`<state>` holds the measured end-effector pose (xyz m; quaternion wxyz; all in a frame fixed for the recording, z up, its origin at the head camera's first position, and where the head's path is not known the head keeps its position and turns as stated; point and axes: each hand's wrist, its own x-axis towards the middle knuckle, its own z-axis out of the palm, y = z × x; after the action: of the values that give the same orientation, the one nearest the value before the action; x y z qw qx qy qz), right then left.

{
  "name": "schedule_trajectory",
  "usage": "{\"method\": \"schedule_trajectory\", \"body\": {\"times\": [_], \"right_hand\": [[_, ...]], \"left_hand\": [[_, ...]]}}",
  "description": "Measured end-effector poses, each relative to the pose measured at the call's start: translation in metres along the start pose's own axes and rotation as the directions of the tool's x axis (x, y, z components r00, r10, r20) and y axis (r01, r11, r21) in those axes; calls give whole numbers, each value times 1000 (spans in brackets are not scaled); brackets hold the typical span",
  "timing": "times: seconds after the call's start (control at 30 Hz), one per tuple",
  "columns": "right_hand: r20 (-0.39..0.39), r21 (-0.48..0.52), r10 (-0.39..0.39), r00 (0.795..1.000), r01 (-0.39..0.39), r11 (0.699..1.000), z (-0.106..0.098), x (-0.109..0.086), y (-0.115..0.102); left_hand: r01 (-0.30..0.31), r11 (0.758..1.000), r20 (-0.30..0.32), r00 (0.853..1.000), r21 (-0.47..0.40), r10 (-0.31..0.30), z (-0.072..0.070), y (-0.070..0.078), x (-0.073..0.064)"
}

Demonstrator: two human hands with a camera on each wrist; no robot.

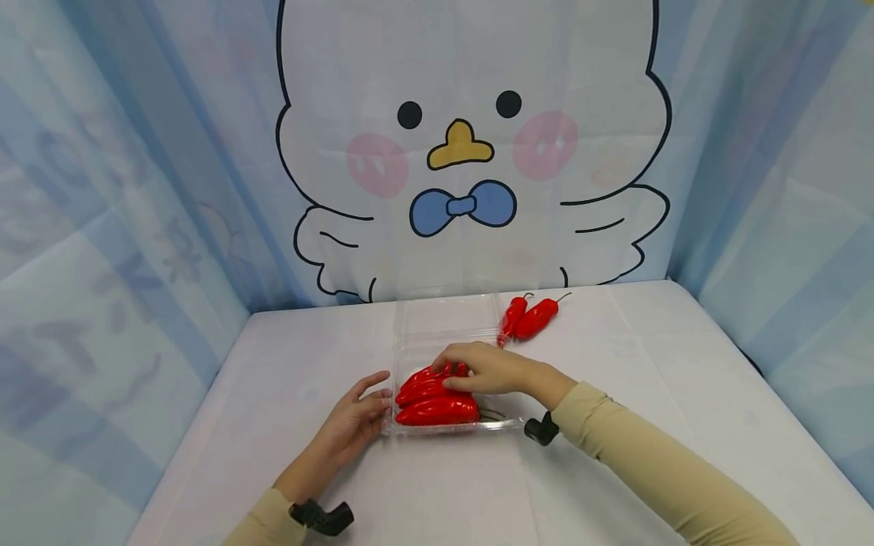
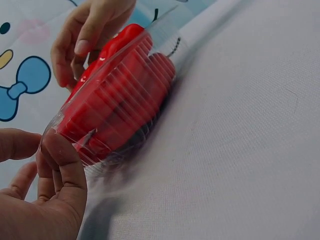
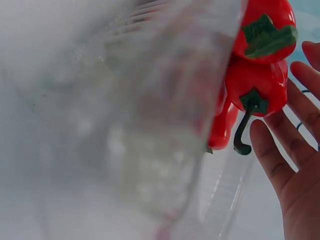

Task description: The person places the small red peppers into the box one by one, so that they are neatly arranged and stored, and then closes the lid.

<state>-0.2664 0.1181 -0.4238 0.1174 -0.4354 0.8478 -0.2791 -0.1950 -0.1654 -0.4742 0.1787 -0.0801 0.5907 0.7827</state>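
Note:
Several shiny red toy peppers (image 1: 438, 411) with green stems lie stacked in a clear plastic box (image 1: 418, 430). My left hand (image 1: 355, 425) is at the box's left side. In the left wrist view its thumb and forefinger pinch the clear rim, and the peppers (image 2: 117, 107) show through the ribbed wall. My right hand (image 1: 481, 368) reaches over the pile from the right, fingertips at the upper peppers. In the right wrist view the fingers (image 3: 295, 145) are spread beside a red pepper (image 3: 257, 85) with a curved stem.
Two more red peppers (image 1: 536, 318) lie on the white table (image 1: 614, 356) behind the box, near its back edge. The box's clear lid (image 1: 447, 315) is folded back, away from me. A cartoon-printed curtain (image 1: 471, 68) hangs behind the table and along both sides.

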Motion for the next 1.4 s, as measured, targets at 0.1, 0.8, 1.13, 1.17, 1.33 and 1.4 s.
{"method": "schedule_trajectory", "body": {"times": [0.1,0.8,1.13,1.17,1.33,1.4], "right_hand": [[-6,12,11,1000,-11,1000,-4,-1,-1],[-135,-62,79,988,-88,994,-26,-13,35],[-220,-103,145,965,-171,980,-42,-22,54],[-228,-113,155,961,-184,976,-43,-24,57],[-275,-156,176,945,-224,962,-50,-32,74],[-298,-170,177,938,-235,957,-52,-35,80]], "left_hand": [[-1,1000,-4,1000,6,1,0,0,0],[-30,999,27,999,-23,30,-2,-2,-1],[-28,999,21,999,-15,29,-1,0,-2],[-28,1000,20,999,-11,28,-1,0,-2],[-19,1000,13,1000,3,19,0,-1,-1],[-18,1000,15,1000,6,18,0,-1,-1]]}}
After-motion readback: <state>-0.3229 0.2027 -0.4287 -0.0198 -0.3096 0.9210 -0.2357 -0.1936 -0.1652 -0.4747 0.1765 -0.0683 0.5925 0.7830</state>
